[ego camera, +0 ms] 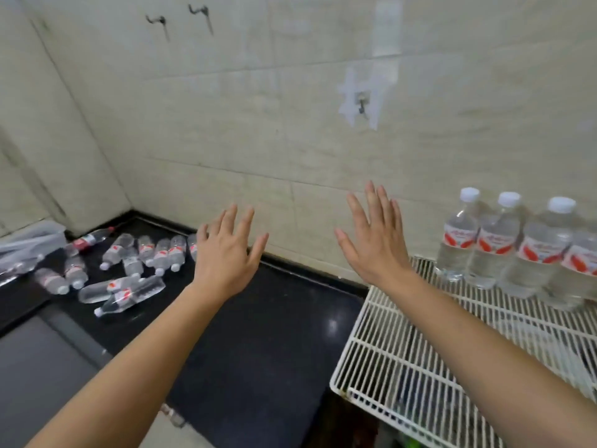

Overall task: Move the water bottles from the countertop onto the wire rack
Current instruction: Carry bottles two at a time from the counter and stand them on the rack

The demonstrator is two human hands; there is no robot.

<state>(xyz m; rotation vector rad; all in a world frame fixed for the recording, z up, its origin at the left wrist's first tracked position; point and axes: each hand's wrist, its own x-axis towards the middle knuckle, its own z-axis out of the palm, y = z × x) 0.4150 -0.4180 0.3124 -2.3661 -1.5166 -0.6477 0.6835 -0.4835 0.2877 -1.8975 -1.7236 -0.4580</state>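
Four water bottles [491,244] stand upright on the wire rack [403,350] at three o'clock, packed against each other near the wall. A dozen or so loose bottles [161,253] lie on their sides on the dark bench [274,334] at nine o'clock, so I judge the job well under halfway. Both hands hover between the two groups, holding nothing. The left grip [226,260] is spread wide beside the lying cluster, and the right grip [374,240] is flat and wide above the rack's far corner.

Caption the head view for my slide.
Open left hand and open right hand between clear plastic bottles lying on black countertop and upright bottles on white wire rack.
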